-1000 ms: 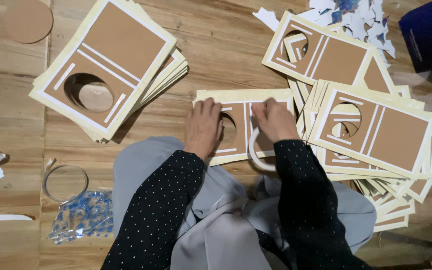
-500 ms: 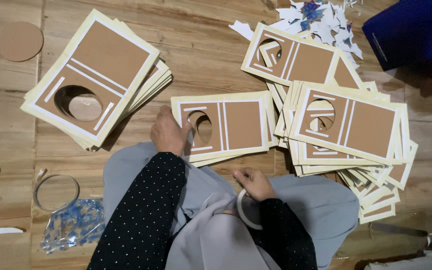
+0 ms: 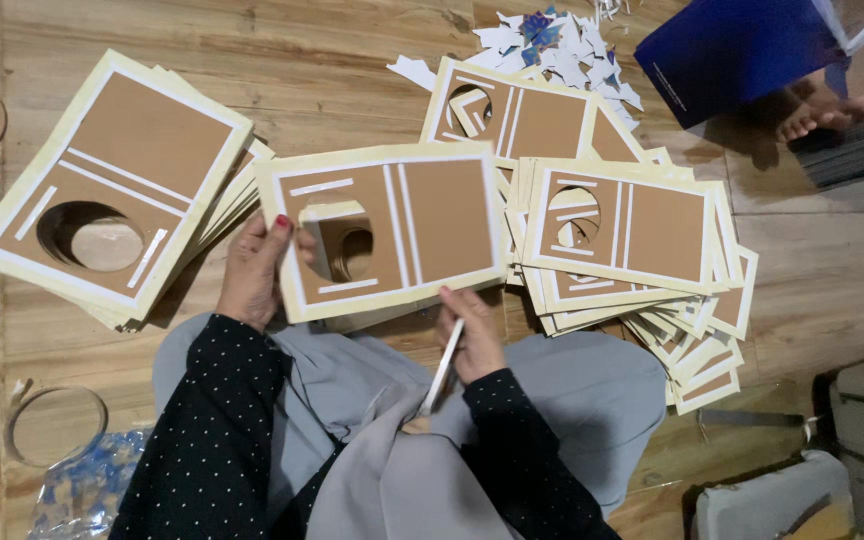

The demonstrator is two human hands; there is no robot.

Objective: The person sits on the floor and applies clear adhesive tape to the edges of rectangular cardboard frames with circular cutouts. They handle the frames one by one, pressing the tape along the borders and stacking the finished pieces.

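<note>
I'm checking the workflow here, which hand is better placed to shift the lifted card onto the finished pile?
Probably the left hand: it grips the lifted card on the edge nearest the left stack. The right hand also holds a white ring piece.

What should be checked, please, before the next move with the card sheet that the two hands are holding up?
1. Left hand grips the card sheet at its left edge: ok.
2. Right hand supports the sheet's bottom edge: ok.
3. Right hand also holds a thin white strip; grip secure: cannot tell.
4. Round hole in the sheet fully punched out: not ok, a flap hangs in it.
5. Finished pile on the left stacked neatly: ok.
6. Pile on the right tidy: not ok, fanned out.
</note>
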